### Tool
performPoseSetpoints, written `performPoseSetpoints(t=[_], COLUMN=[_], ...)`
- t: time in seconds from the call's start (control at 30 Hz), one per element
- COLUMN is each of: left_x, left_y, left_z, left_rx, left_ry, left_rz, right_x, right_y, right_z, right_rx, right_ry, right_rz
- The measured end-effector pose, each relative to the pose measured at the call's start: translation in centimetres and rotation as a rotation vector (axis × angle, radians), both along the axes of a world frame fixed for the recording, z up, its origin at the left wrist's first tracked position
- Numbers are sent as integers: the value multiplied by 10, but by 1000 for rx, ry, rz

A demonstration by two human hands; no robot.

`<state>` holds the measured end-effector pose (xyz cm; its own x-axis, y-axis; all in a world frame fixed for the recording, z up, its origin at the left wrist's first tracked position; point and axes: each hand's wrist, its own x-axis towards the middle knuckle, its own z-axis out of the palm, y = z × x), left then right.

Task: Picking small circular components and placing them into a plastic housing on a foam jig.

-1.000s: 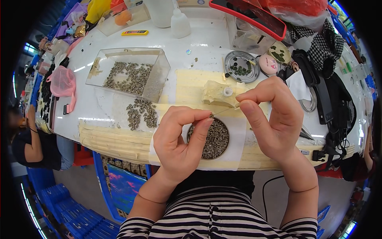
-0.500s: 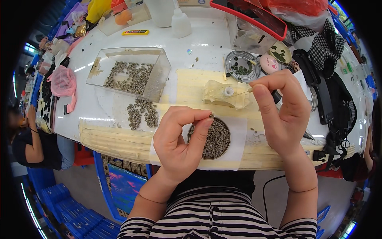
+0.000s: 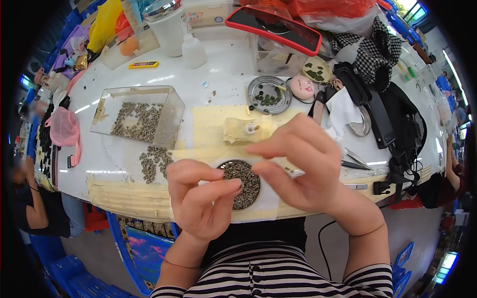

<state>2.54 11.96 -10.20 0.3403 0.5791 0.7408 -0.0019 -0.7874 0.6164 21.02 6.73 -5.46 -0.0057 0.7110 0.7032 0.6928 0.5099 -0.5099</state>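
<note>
My left hand (image 3: pixel 201 201) is at the left rim of a round dish (image 3: pixel 257 198) full of small grey metal parts (image 3: pixel 247 191). Its fingertips are drawn together; whatever they pinch is too small to make out. Over the dish's right side hovers my right hand (image 3: pixel 305 166), somewhat blurred, thumb and forefinger apart with nothing visible between them. Behind the dish sits a tape-wrapped block (image 3: pixel 233 131) bearing a small white cup (image 3: pixel 250 129). A thin stick (image 3: pixel 256 127) with a yellowish end stands in that cup.
A clear box (image 3: pixel 171 116) of metal parts lies left, with a loose pile (image 3: pixel 156 161) before it. Toward the back are a glass dish (image 3: pixel 283 102) of green pieces, a white squeeze bottle (image 3: pixel 194 52) and a red-cased phone (image 3: pixel 278 31). Tweezers (image 3: pixel 357 161) lie right.
My right hand has let go of the thin stick, which now stands in the white cup, and has come left and down toward the dish. My left hand has moved lower left.
</note>
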Motion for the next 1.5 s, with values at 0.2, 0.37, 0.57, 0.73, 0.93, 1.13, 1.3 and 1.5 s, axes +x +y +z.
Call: performPoseSetpoints(t=[0.2,0.37,0.57,0.73,0.93,1.13,1.3,1.5], left_x=[-4,-2,4,4,1,0,7,0], left_y=[-8,-9,-13,-15,0,-2,-11,-4], left_z=[-3,-5,-4,-4,-5,-4,-4,-4], left_rx=[108,150,275,310,-53,123,319,63], left_ry=[144,182,301,295,-8,151,291,127], left_rz=[112,204,389,461,66,268,508,218], right_x=[-12,-10,-15,-18,-18,-21,-23,-14], right_y=[-7,-9,-5,-8,-10,-10,-9,-11], right_z=[-13,-13,-19,-19,-19,-22,-22,-16], right_rx=[-407,-358,35,-80,-605,-469,-116,-735], right_ry=[457,351,-132,-24,829,597,105,870], right_rz=[364,228,-42,14,410,227,-24,351])
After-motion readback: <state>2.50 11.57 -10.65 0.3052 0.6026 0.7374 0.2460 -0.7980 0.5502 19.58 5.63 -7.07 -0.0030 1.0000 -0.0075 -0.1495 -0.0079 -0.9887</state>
